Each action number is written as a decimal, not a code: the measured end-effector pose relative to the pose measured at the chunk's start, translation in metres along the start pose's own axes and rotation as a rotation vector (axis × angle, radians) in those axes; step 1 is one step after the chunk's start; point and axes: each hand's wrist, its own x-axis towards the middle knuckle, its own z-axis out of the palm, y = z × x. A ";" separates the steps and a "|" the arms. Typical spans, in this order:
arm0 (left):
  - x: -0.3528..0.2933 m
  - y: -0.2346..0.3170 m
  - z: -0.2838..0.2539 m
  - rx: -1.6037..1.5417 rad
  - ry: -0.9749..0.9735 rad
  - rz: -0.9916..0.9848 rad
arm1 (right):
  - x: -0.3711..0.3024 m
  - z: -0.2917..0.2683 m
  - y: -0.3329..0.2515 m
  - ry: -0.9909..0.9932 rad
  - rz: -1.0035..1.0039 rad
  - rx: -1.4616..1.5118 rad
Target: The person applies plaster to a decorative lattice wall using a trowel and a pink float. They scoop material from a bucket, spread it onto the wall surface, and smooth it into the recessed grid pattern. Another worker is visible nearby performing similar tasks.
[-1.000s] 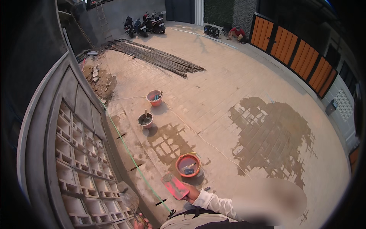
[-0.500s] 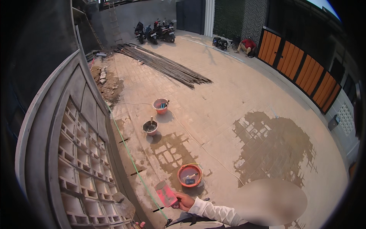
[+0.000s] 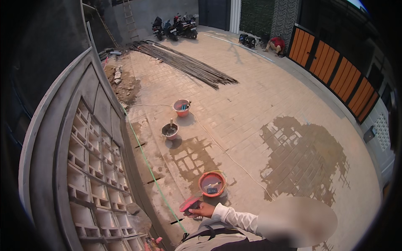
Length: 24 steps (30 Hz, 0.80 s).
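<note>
In my right hand (image 3: 203,210) is a pink-red hand float (image 3: 189,204), its plate tipped so that a dark side faces me. It hangs over the paving just in front of an orange bucket (image 3: 199,187) of murky water, with a brush and a dark block in it. My left hand (image 3: 155,243) shows only its fingers at the lower edge, closed around what looks like the handle of a trowel. The trowel blade (image 3: 140,223), with a grey lump of mortar on it, lies against the pale openwork wall blocks (image 3: 98,194).
A green hose or string (image 3: 144,167) runs along the wall's foot. Two smaller buckets, one with mortar (image 3: 170,130) and one with tools (image 3: 181,108), stand farther off. Beyond lie long bars (image 3: 188,65), parked motorbikes (image 3: 176,28) and a crouching person (image 3: 276,44) near an orange gate (image 3: 331,67).
My right hand has turned the float from showing its broad pink face to nearly edge-on, and it has moved slightly right and up. The view has shifted a little.
</note>
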 end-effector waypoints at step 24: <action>-0.031 -0.099 -0.038 0.043 -0.108 -0.214 | -0.073 -0.062 0.139 -0.174 -0.279 -1.261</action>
